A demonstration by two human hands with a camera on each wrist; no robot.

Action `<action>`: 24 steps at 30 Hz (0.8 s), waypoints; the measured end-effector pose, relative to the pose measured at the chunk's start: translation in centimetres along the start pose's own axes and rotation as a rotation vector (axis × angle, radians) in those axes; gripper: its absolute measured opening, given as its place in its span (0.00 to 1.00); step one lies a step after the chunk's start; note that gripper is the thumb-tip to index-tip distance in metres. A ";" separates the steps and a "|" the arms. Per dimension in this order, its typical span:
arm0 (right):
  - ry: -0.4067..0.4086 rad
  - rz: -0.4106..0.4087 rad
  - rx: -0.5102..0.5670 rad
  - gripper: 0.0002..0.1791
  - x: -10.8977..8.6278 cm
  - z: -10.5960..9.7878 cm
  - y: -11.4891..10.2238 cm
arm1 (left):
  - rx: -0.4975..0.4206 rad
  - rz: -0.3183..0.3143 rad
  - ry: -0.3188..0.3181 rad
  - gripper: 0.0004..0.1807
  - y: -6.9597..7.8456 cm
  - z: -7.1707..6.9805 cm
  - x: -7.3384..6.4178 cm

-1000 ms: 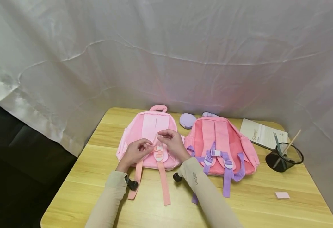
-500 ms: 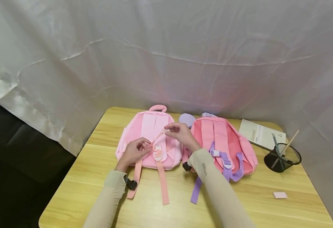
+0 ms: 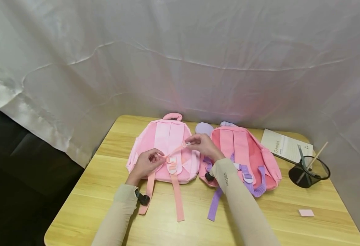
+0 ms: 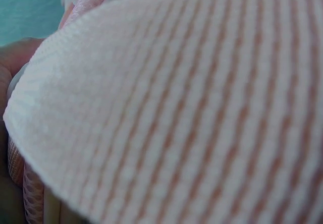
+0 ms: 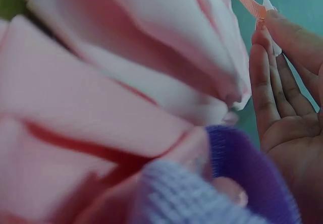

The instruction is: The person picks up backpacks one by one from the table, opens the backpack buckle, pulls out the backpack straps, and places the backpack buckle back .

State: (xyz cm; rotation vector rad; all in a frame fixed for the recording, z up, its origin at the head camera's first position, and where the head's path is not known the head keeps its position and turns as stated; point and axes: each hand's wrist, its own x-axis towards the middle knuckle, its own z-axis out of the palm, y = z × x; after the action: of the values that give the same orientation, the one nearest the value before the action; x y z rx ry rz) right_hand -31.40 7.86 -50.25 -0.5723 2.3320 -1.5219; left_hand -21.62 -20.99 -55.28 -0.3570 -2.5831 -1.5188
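Note:
A light pink backpack (image 3: 146,147) lies with its straps upward on the table. My right hand (image 3: 205,145) pinches a small white buckle piece (image 5: 267,4) on the end of a peach strap (image 3: 177,149), thumb against fingers. That strap slants up to the right, pulled taut from my left hand (image 3: 146,164), which pinches its lower part. A white-and-peach buckle (image 3: 171,160) sits just right of the left fingertips. In the left wrist view, blurred ribbed webbing (image 4: 176,108) hides most of the left hand.
A coral pink backpack (image 3: 253,147) with purple straps (image 3: 214,205) lies under and beside the right forearm. Behind are a round lilac pouch (image 3: 203,128) and a notebook (image 3: 281,143). At right stand a black mesh pen cup (image 3: 303,176) and a small pink card (image 3: 306,213).
My right hand has moved right and slightly up, then right again, carrying the white buckle piece and stretching out the peach strap. The left hand has stayed almost in place.

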 end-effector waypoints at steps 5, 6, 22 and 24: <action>0.005 0.031 -0.014 0.16 -0.1 0.0 0.7 | 0.011 0.007 -0.002 0.08 0.0 0.1 0.0; 0.009 0.030 -0.017 0.16 -0.1 0.0 0.7 | 0.013 0.010 -0.002 0.08 0.0 0.1 0.1; 0.024 0.044 -0.124 0.13 -0.1 0.5 1.6 | 0.016 0.005 0.001 0.05 0.0 0.1 0.0; 0.022 0.044 -0.125 0.13 -0.1 0.6 1.7 | 0.017 -0.003 -0.002 0.05 0.0 0.1 0.0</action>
State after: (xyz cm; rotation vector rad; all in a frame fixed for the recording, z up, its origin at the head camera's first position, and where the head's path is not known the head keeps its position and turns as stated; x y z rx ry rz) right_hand -31.35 8.06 -52.08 -0.5323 2.4528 -1.3773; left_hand -21.60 -20.87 -55.29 -0.3530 -2.5980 -1.4974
